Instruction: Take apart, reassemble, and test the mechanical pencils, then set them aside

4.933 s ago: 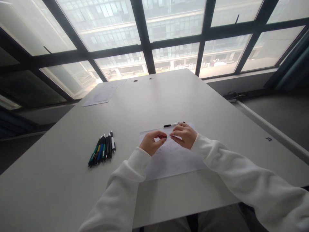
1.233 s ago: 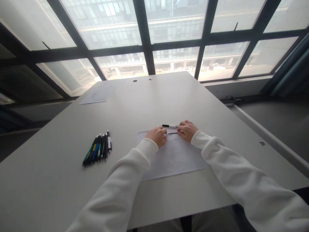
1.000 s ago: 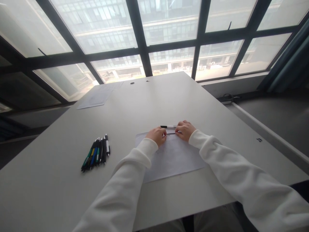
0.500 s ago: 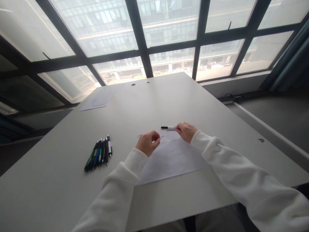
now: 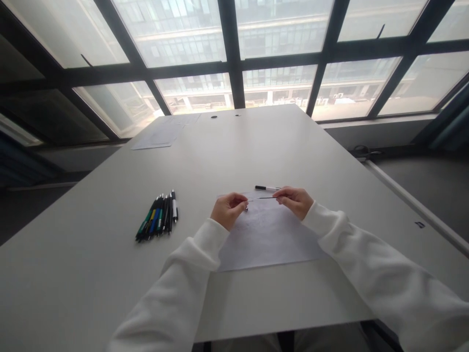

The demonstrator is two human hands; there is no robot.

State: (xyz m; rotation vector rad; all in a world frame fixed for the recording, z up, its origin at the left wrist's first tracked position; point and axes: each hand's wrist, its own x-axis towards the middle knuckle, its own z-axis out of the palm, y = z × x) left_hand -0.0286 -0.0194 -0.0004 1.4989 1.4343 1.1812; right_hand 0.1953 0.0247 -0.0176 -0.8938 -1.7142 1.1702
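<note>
My right hand (image 5: 295, 201) pinches a thin dark pen refill (image 5: 267, 197) by one end, and the refill points left over the paper. Facing it is my left hand (image 5: 230, 210), its thumb and forefinger closed on a small thin light piece (image 5: 251, 199) close to the refill's tip. A small dark, shiny bit (image 5: 246, 209) shows just under the left fingertips; its kind is too small to tell. Just behind the right fingers lies a black-and-white pen barrel (image 5: 264, 188), partly covered by them. Under both hands is a white sheet of paper (image 5: 271, 249).
To the left, several pens (image 5: 157, 217) lie side by side in a bunch. More papers (image 5: 157, 137) lie at the table's far left. A small dark object (image 5: 419, 225) sits near the right edge of the white table (image 5: 227, 156). Windows stand beyond.
My right hand has come away from the pen barrel with the refill, now lifted over the paper. My left hand's fingers have turned toward the refill's tip. The camera view has shifted slightly.
</note>
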